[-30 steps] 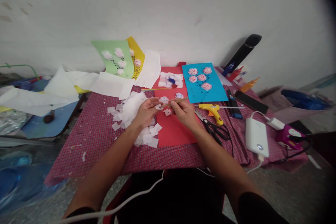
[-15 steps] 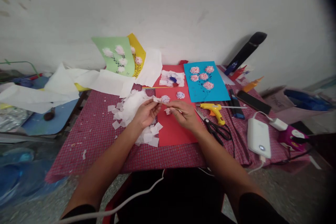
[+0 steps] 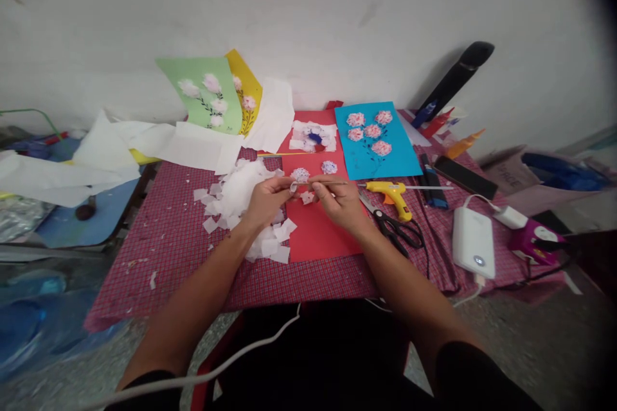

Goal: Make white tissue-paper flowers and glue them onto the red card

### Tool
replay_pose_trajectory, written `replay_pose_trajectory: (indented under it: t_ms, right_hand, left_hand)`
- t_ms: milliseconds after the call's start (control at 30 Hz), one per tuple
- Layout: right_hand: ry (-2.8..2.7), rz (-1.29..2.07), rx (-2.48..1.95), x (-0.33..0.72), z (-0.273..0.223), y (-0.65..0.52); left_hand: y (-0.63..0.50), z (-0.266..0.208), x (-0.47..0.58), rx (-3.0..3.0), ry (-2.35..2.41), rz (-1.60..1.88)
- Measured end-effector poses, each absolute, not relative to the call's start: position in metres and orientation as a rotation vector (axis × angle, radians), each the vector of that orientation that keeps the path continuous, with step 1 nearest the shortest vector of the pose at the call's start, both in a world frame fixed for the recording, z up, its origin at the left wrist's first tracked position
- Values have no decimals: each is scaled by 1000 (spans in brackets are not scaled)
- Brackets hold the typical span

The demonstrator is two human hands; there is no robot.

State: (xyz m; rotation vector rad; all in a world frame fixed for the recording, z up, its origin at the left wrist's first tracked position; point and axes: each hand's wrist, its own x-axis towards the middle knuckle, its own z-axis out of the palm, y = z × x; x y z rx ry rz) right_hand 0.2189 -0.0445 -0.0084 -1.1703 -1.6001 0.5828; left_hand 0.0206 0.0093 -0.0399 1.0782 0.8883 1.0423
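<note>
My left hand [image 3: 266, 200] pinches a small piece of white tissue paper [image 3: 294, 186], which curls round the tip of a thin stick. Held between the fingers of my right hand [image 3: 339, 204] is that thin wooden stick [image 3: 332, 183], its tip reaching toward the left fingers. Both hands are over a red paper sheet [image 3: 322, 237]. On the sheet are two speckled paper flowers, one whitish [image 3: 301, 174] and one bluish [image 3: 329, 167], with a small pinkish paper piece [image 3: 307, 197] below them. A heap of white tissue squares [image 3: 241, 192] lies beside my left hand.
To the right are scissors [image 3: 398, 231], a yellow glue gun [image 3: 393, 196], a white power bank [image 3: 473, 241] and a blue flower card [image 3: 380, 164]. A paint-stained tissue pad [image 3: 328, 137] lies behind. Green [image 3: 193, 70] and yellow flower cards [image 3: 253, 93] lean on the wall.
The tissue piece, flat at the left fingertips before, is now curled round the stick's tip. My hands have drawn closer together. The whole view has shifted slightly.
</note>
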Motion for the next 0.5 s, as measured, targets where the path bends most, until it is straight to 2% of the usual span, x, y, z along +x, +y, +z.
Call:
replay_pose_trajectory:
  t_ms: [300, 500]
  right_hand:
    - [-1797, 543, -1187, 214, 4, -34]
    - [-2131, 581, -1333, 204, 34, -10]
  left_hand:
    - [10, -41, 12, 1818, 1128, 943]
    - [19, -43, 7, 2138, 1047, 841]
